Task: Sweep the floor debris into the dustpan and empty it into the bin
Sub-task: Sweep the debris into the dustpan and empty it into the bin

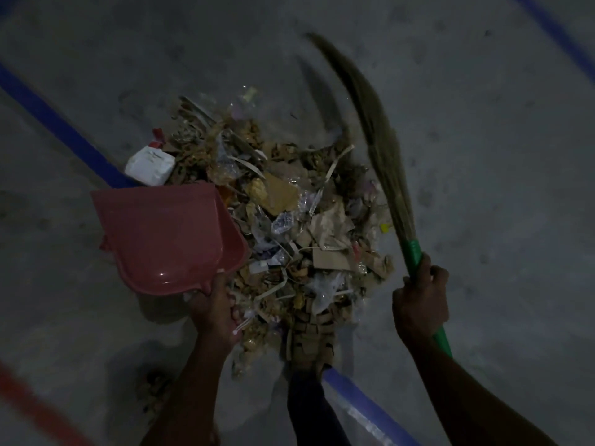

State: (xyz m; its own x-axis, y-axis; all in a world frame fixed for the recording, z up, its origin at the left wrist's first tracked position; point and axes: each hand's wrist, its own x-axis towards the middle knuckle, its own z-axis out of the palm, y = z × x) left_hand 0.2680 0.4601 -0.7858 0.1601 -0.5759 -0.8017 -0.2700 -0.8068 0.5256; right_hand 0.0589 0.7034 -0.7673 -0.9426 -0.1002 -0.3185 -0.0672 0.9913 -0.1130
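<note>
The left hand (214,305) is gripping the dustpan (167,239) at nine o'clock of the debris pile (299,226), while the right hand (420,300), clamping the broom (380,149) at three, should be sweeping leftward with the pan's lip flat to the floor (483,156).

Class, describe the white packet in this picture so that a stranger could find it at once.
Start at the big debris pile on the grey floor. Go to its left edge, just above the red dustpan, beside the blue floor line. The white packet lies there, the only clean, bright, boxy piece among brown scraps.

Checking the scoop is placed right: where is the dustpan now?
In the head view, the dustpan sits left of the debris pile, its handle held by the left hand.
</note>
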